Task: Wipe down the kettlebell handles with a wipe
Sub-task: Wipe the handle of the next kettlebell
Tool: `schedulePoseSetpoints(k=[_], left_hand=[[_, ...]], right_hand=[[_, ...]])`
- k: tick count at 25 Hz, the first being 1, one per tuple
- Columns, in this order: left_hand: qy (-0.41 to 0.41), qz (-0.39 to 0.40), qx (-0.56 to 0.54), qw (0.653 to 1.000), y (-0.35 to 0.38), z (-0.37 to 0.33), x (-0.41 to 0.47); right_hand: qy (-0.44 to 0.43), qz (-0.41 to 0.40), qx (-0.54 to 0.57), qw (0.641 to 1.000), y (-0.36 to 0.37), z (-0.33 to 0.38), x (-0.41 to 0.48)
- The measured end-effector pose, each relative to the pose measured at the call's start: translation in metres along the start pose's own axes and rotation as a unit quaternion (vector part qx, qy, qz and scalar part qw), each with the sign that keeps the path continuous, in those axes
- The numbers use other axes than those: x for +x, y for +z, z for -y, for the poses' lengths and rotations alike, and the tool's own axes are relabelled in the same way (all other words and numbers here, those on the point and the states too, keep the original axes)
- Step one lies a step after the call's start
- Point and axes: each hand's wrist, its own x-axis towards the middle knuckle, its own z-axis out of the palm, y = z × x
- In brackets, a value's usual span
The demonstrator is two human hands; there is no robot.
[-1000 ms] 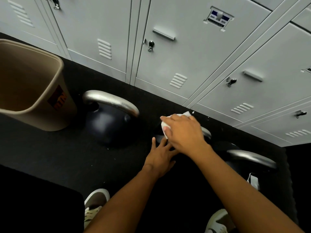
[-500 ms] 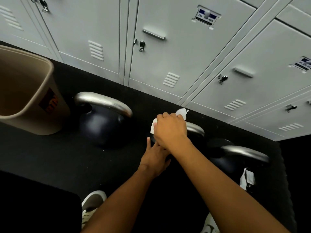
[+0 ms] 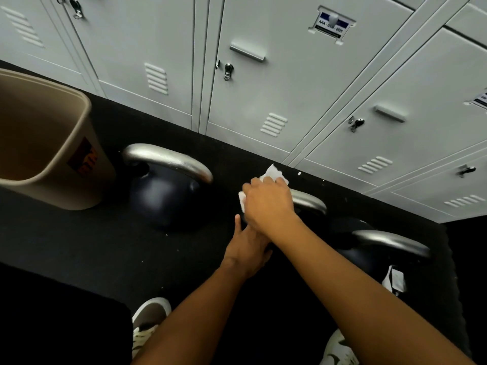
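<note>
Right hand (image 3: 268, 204) curled round white wipe (image 3: 274, 173), clamping it on silver handle (image 3: 311, 202) of middle kettlebell (image 3: 309, 219). Left hand (image 3: 247, 246) flat against bell's near side, one finger straight, rest hidden under right wrist. Bell body barely readable in the dark. Behind it: grey lockers (image 3: 290, 88). Left of it: second kettlebell (image 3: 163, 196), then tan bin (image 3: 52, 164), cut by frame edge. Right of it: third kettlebell (image 3: 390, 241). Underneath: black matting (image 3: 79, 246).

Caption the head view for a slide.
Right hand presses a wipe on the middle kettlebell handle; left hand rests below.
</note>
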Motion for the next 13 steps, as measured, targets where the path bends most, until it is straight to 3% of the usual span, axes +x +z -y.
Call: schedulePoseSetpoints(k=[2, 4, 6, 9, 11, 13], left_hand=[[-0.008, 0.002, -0.003, 1.0, 0.005, 0.002, 0.003], [-0.012, -0.004, -0.013, 1.0, 0.001, -0.002, -0.001], [-0.004, 0.002, 0.005, 1.0, -0.008, -0.004, -0.003], [0.027, 0.006, 0.029, 0.999, -0.016, -0.007, -0.005], [0.028, -0.004, 0.038, 0.999, -0.014, -0.006, -0.006], [0.021, 0.005, 0.044, 0.999, -0.014, -0.007, -0.005]], right_hand=[[0.02, 0.014, -0.016, 1.0, -0.007, 0.009, 0.004], [-0.018, -0.016, -0.013, 1.0, -0.004, 0.01, -0.003], [-0.015, -0.068, 0.083, 0.994, -0.001, -0.01, -0.017], [0.102, -0.114, 0.248, 0.957, 0.012, -0.056, -0.042], [0.188, -0.118, 0.369, 0.902, 0.032, -0.075, -0.058], [0.28, -0.151, 0.518, 0.794, 0.051, -0.076, -0.07]])
